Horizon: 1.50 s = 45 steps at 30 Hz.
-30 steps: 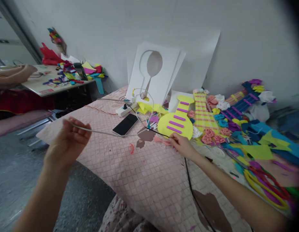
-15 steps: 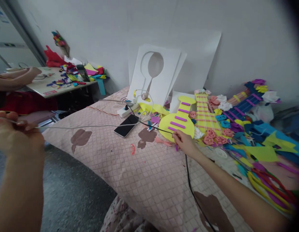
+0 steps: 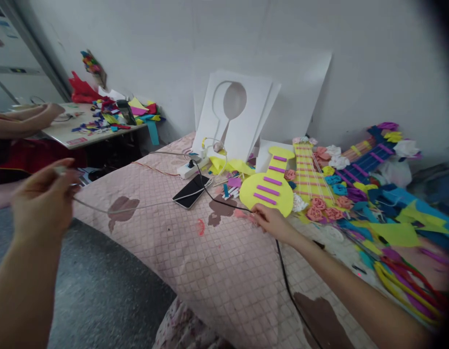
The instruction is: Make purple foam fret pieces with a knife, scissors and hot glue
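My left hand (image 3: 44, 201) is raised past the table's left edge, its fingers pinched on a white cable (image 3: 151, 205). That cable runs slackly across the cloth and over the phone (image 3: 191, 192), which lies dark side up. In the middle, my right hand (image 3: 268, 218) is closed round a black cable (image 3: 282, 271). The black cable leads from the white power strip (image 3: 188, 169), through my fingers and down toward the front edge. Just behind my right hand lies a yellow guitar-shaped cutout (image 3: 253, 189) with purple strips.
White boards (image 3: 253, 111) with a cut-out shape lean on the wall. A second yellow guitar (image 3: 307, 169) with strings, paper flowers (image 3: 318, 208) and coloured scraps (image 3: 398, 232) crowd the right. At the far left, another person's arms (image 3: 31, 118) rest by a second table (image 3: 66, 133).
My left hand has moved right and its white cable has gone from taut to slack, now crossing the phone. My right hand has shifted slightly left and down with the black cable.
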Each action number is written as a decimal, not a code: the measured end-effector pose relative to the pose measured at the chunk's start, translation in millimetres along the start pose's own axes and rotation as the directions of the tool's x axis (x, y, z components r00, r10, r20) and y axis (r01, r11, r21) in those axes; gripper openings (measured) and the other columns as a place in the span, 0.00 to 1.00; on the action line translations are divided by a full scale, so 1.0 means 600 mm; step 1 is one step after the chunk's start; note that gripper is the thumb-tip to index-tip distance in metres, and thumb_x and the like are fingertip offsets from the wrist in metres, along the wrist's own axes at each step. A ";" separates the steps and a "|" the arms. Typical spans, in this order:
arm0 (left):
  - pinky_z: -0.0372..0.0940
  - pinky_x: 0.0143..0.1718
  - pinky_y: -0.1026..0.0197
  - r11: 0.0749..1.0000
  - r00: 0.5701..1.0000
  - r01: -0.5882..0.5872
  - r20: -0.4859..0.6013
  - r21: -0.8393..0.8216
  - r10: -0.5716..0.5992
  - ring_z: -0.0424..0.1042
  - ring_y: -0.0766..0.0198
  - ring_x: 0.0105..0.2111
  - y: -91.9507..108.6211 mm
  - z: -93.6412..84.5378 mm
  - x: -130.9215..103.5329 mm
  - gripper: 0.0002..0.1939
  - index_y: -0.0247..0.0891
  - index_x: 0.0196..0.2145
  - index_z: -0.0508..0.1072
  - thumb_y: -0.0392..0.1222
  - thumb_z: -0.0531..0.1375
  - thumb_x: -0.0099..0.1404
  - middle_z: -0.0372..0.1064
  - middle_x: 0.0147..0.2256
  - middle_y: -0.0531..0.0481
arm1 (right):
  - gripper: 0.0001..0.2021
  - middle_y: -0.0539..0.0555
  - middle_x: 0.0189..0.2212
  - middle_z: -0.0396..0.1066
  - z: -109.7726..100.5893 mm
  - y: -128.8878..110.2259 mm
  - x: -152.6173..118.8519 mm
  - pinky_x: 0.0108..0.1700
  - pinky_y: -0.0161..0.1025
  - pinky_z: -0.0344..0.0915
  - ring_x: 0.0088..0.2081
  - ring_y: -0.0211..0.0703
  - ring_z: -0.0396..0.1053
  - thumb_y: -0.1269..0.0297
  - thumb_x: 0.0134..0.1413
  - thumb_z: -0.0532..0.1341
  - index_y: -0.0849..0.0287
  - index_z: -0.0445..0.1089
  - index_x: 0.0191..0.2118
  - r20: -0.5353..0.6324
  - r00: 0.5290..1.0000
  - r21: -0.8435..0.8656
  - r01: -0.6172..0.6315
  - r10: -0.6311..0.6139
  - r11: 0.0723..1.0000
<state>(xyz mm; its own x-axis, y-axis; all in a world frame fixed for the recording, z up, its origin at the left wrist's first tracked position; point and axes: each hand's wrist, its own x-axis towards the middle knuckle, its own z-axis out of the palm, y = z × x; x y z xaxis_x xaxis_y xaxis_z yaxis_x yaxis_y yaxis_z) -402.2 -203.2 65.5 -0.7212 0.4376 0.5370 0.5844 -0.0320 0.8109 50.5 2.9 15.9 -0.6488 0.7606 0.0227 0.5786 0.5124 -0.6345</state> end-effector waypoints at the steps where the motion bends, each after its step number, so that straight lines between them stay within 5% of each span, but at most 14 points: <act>1: 0.62 0.29 0.72 0.998 0.994 0.021 0.112 -0.057 -0.014 0.63 0.76 0.27 0.042 0.039 -0.011 0.20 0.42 0.51 0.68 0.44 0.59 0.62 0.70 0.38 0.55 | 0.07 0.46 0.20 0.65 0.002 -0.004 -0.003 0.22 0.32 0.56 0.18 0.35 0.62 0.62 0.56 0.50 0.57 0.63 0.35 0.047 0.999 0.018 0.015 -0.016 1.000; 3: 0.63 0.30 0.70 0.998 0.916 0.031 0.401 -0.059 -0.005 0.65 0.73 0.28 0.115 0.092 -0.050 0.20 0.40 0.50 0.70 0.43 0.61 0.60 0.71 0.35 0.53 | 0.07 0.47 0.21 0.66 0.004 -0.013 -0.006 0.24 0.32 0.57 0.20 0.36 0.64 0.62 0.55 0.53 0.57 0.65 0.34 0.131 0.990 0.048 0.051 -0.057 0.998; 6: 0.64 0.28 0.67 0.991 0.633 -0.074 0.763 -0.110 0.132 0.68 0.69 0.30 0.183 0.138 -0.120 0.17 0.40 0.49 0.71 0.43 0.59 0.61 0.71 0.35 0.50 | 0.05 0.47 0.21 0.67 0.007 -0.030 -0.004 0.27 0.33 0.58 0.24 0.37 0.65 0.63 0.50 0.58 0.58 0.68 0.31 0.206 0.973 0.082 0.091 -0.106 0.993; 11: 0.62 0.29 0.68 0.938 0.274 -0.257 0.914 -0.230 0.299 0.68 0.70 0.28 0.204 0.215 -0.206 0.14 0.41 0.45 0.73 0.36 0.53 0.64 0.71 0.35 0.49 | 0.10 0.45 0.18 0.62 0.011 -0.070 0.002 0.23 0.31 0.58 0.19 0.34 0.61 0.58 0.55 0.56 0.59 0.67 0.38 0.315 0.939 0.235 0.064 -0.138 0.970; 12: 0.61 0.28 0.68 0.940 0.244 -0.263 0.928 -0.216 0.282 0.68 0.70 0.28 0.199 0.231 -0.216 0.14 0.40 0.45 0.72 0.35 0.54 0.63 0.72 0.33 0.50 | 0.11 0.44 0.18 0.61 0.007 -0.078 0.002 0.22 0.31 0.58 0.19 0.33 0.60 0.57 0.56 0.55 0.59 0.66 0.39 0.308 0.941 0.309 0.042 -0.142 0.950; 14: 0.61 0.27 0.68 0.950 0.271 -0.283 0.939 -0.130 0.210 0.68 0.69 0.25 0.181 0.259 -0.226 0.15 0.36 0.45 0.70 0.32 0.56 0.60 0.72 0.30 0.50 | 0.11 0.43 0.18 0.58 -0.008 -0.089 -0.002 0.21 0.29 0.55 0.19 0.32 0.58 0.56 0.57 0.55 0.58 0.64 0.38 0.223 0.967 0.486 0.002 -0.126 0.874; 18: 0.61 0.30 0.63 0.888 0.491 -0.446 0.860 0.112 0.138 0.70 0.64 0.28 0.136 0.279 -0.202 0.07 0.35 0.36 0.71 0.33 0.54 0.61 0.72 0.30 0.47 | 0.11 0.43 0.18 0.57 -0.057 -0.071 -0.006 0.18 0.28 0.48 0.17 0.30 0.51 0.55 0.58 0.55 0.57 0.64 0.39 -0.041 0.999 0.587 0.023 0.002 0.809; 20: 0.62 0.33 0.61 0.856 0.586 -0.484 0.793 0.182 0.163 0.70 0.61 0.31 0.116 0.269 -0.177 0.08 0.36 0.35 0.72 0.34 0.53 0.62 0.72 0.32 0.46 | 0.11 0.45 0.19 0.58 -0.078 -0.041 -0.003 0.19 0.30 0.51 0.17 0.32 0.54 0.56 0.58 0.53 0.57 0.64 0.40 -0.156 0.985 0.438 0.007 0.069 0.899; 22: 0.62 0.34 0.61 0.839 0.633 -0.498 0.753 0.219 0.180 0.70 0.62 0.31 0.097 0.250 -0.150 0.08 0.36 0.34 0.72 0.34 0.53 0.62 0.71 0.33 0.47 | 0.10 0.49 0.21 0.63 -0.088 -0.007 0.003 0.24 0.36 0.60 0.21 0.38 0.62 0.60 0.57 0.53 0.58 0.66 0.39 -0.267 0.959 0.109 -0.069 0.096 0.992; 25: 0.61 0.33 0.62 0.829 0.661 -0.505 0.725 0.241 0.192 0.69 0.64 0.30 0.069 0.218 -0.123 0.06 0.37 0.33 0.73 0.37 0.55 0.61 0.69 0.33 0.47 | 0.10 0.60 0.35 0.70 -0.074 0.013 0.013 0.38 0.49 0.65 0.37 0.53 0.68 0.66 0.54 0.55 0.59 0.68 0.42 -0.380 0.919 -0.405 -0.061 -0.106 0.912; 28: 0.61 0.32 0.63 0.835 0.694 -0.491 0.691 0.249 0.202 0.68 0.65 0.29 0.043 0.198 -0.112 0.08 0.37 0.34 0.73 0.40 0.56 0.62 0.68 0.33 0.48 | 0.13 0.62 0.44 0.68 -0.027 -0.022 0.031 0.49 0.51 0.63 0.48 0.54 0.64 0.70 0.56 0.53 0.60 0.67 0.47 -0.288 0.873 -0.489 0.219 -0.394 0.844; 32: 0.61 0.32 0.62 0.822 0.733 -0.482 0.654 0.304 0.188 0.68 0.64 0.30 0.022 0.190 -0.113 0.10 0.37 0.36 0.73 0.42 0.54 0.64 0.69 0.34 0.47 | 0.12 0.60 0.42 0.70 0.051 -0.096 0.088 0.48 0.48 0.65 0.46 0.49 0.66 0.72 0.57 0.54 0.62 0.68 0.45 0.118 0.788 -0.306 0.608 -0.604 0.733; 38: 0.62 0.33 0.62 0.817 0.747 -0.486 0.633 0.311 0.204 0.68 0.63 0.33 -0.004 0.187 -0.121 0.10 0.39 0.37 0.73 0.43 0.53 0.65 0.68 0.36 0.48 | 0.22 0.61 0.52 0.66 0.127 -0.129 0.208 0.55 0.48 0.59 0.55 0.49 0.61 0.74 0.49 0.62 0.61 0.66 0.52 0.268 0.681 -0.209 0.731 -0.681 0.649; 45: 0.64 0.34 0.62 0.900 0.769 -0.372 0.618 0.225 0.164 0.68 0.65 0.32 -0.001 0.190 -0.135 0.08 0.38 0.38 0.74 0.41 0.57 0.62 0.68 0.34 0.48 | 0.39 0.59 0.60 0.58 0.145 -0.149 0.301 0.57 0.47 0.54 0.59 0.51 0.57 0.68 0.39 0.69 0.55 0.58 0.60 0.452 0.573 -0.117 0.798 -0.684 0.591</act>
<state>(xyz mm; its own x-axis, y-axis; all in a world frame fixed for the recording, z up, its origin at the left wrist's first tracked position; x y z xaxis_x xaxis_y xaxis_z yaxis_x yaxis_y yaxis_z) -301.4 -136.0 -5.1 -0.2294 0.8864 0.4021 0.8785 0.0107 0.4776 -161.2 60.0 9.6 -0.9907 -0.0948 0.0981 -0.1179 0.9567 -0.2661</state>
